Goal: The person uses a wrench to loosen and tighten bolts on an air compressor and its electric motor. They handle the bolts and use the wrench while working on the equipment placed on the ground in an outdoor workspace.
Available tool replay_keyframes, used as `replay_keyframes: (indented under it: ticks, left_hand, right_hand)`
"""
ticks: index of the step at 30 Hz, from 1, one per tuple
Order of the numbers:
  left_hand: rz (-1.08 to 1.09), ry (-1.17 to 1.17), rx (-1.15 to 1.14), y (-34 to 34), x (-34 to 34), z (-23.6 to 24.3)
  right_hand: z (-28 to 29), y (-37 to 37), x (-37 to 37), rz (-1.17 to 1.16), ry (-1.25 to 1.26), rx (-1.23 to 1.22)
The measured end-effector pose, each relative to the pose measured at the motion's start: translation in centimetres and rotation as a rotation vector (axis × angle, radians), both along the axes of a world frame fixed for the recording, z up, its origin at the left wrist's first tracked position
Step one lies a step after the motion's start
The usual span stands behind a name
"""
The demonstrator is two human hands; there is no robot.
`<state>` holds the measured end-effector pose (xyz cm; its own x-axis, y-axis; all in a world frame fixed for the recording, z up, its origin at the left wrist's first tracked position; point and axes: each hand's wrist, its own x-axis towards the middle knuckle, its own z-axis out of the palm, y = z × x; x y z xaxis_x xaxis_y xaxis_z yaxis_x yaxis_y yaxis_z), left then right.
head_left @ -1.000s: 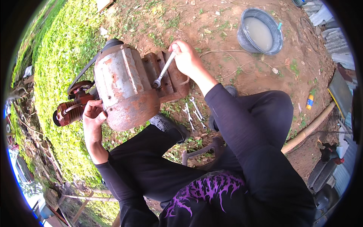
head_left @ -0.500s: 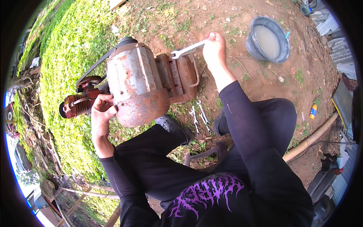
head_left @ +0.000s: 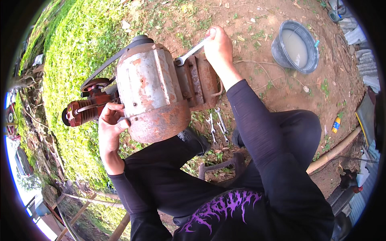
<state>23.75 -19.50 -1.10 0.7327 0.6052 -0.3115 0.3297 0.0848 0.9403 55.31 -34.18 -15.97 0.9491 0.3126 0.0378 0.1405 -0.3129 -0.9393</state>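
A rusty grey electric motor [head_left: 148, 80] fills the space before me, mounted beside a rusty brown tank [head_left: 208, 82]. My left hand [head_left: 112, 124] has its fingers and thumb curled on the motor's near left edge. A combination wrench [head_left: 192, 52] is gripped at its far end by my right hand [head_left: 219, 46], fingers closed. Its open jaw meets the mounting bracket [head_left: 189, 76] between motor and tank; whatever bolt sits there is too small to make out. Left of the motor is a red finned compressor pump [head_left: 82, 111], joined by a black belt [head_left: 105, 66].
Several wrenches [head_left: 219, 126] lie on the ground between my feet. A dark bucket [head_left: 277, 52] of cloudy liquid stands far right, near a loose cable [head_left: 267, 74]. A yellow bottle [head_left: 336, 125] and a bamboo pole [head_left: 333, 152] lie to the right. Green plants [head_left: 72, 60] grow at left.
My right hand has moved left with the wrench, bringing its jaw in against the bracket beside the motor. My left hand stays on the motor's edge. The whole view has shifted slightly.
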Motion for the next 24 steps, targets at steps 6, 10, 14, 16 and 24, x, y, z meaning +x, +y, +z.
replay_keyframes:
  ticks: [6, 10, 14, 16, 24]
  left_hand:
    - [0.015, -0.009, 0.003, -0.2, 0.2, 0.1]
    - [0.02, 0.004, -0.007, 0.0, -0.1, 0.1]
    - [0.021, 0.006, -0.02, -0.1, 0.1, 0.3]
    - [0.026, 0.002, -0.011, -0.2, 0.0, 0.6]
    - [0.011, 0.001, -0.006, -0.1, 0.0, 0.2]
  right_hand:
    - [0.4, -0.3, -0.3, -0.016, -0.082, -0.022]
    - [2.9, 1.8, 0.1, 0.122, -0.011, -0.079]
    - [0.3, 5.0, 0.8, 0.151, -0.094, -0.046]
    - [-0.7, 6.0, 1.5, 0.229, -0.036, -0.024]
    - [-4.8, 4.1, 1.8, 0.202, 0.485, 0.484]
